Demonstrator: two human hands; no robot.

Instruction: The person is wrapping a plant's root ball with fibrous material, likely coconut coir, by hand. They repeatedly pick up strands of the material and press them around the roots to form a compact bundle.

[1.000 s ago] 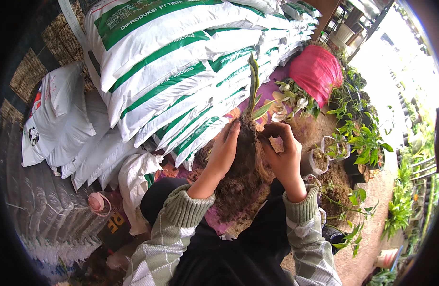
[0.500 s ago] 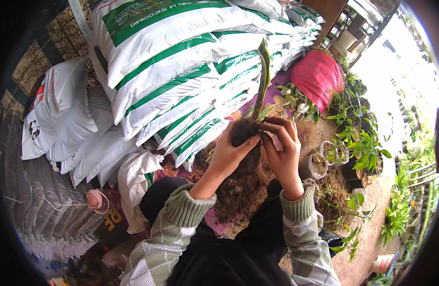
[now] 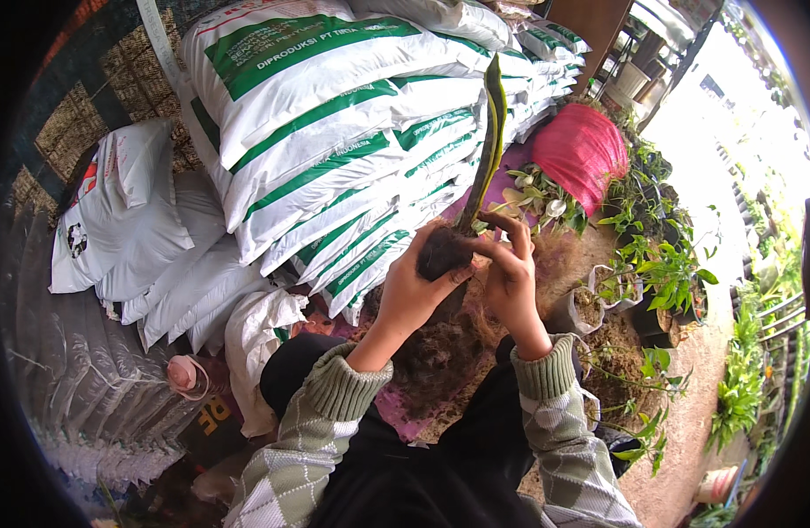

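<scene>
A snake plant (image 3: 488, 150) with a tall, yellow-edged leaf stands upright out of a dark root ball (image 3: 442, 253). My left hand (image 3: 407, 297) is wrapped round the root ball from the left, its thumb across the near side. From the right, my right hand (image 3: 513, 280) pinches at the leaf's base and the top of the root ball, its fingers bent. What lies between those fingertips is hidden. Below both hands, between my knees, is a heap of dark soil and brown fibre (image 3: 436, 356) on purple sheeting.
Stacked white-and-green sacks (image 3: 335, 150) rise ahead on the left, with grey-white bags (image 3: 128, 233) beside them. A red-pink sack (image 3: 583, 157) lies beyond my hands. Potted leafy plants (image 3: 664, 282) line the right. Clear plastic bags (image 3: 88, 370) sit at lower left.
The right hand's fingers have bent and shifted up and in towards the leaf's base. The plant has moved slightly left and a little lower, still held by the left hand.
</scene>
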